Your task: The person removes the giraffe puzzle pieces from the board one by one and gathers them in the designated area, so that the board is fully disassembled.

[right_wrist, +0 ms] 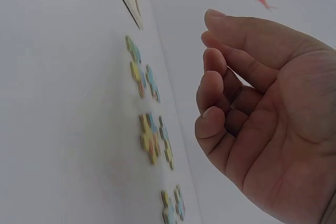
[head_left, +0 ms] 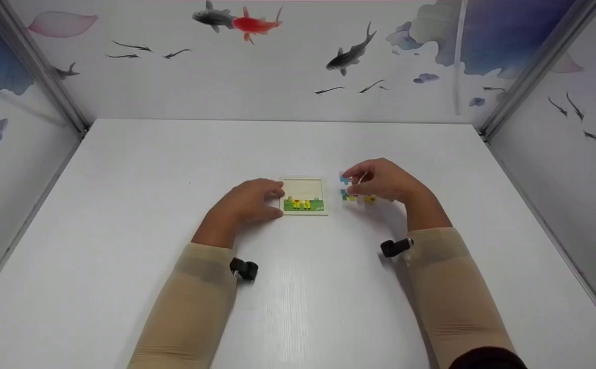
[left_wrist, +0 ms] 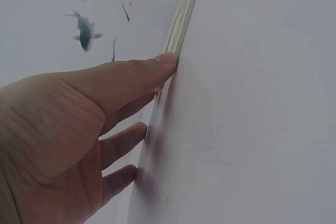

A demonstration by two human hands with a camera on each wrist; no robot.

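A small square jigsaw board (head_left: 303,187) with a pale wooden frame lies mid-table. Its lower part shows a green strip with yellow figures (head_left: 303,204); the upper part is bare wood. My left hand (head_left: 252,200) rests at the board's left side, with the thumb touching its near edge and the other fingertips down by the table. To the right, several jigsaw pieces (right_wrist: 149,139) in blue, yellow and green lie on the table. Above them hovers my right hand (head_left: 382,179), fingers loosely bent, thumb and forefinger apart. Nothing shows between its fingers, and it partly hides the pieces in the head view.
The white table (head_left: 298,307) is enclosed by white panels (head_left: 277,77) painted with fish and leaves at the back and sides. Metal posts (head_left: 539,66) stand at the back corners. A small black camera (head_left: 244,269) sits on each wrist.
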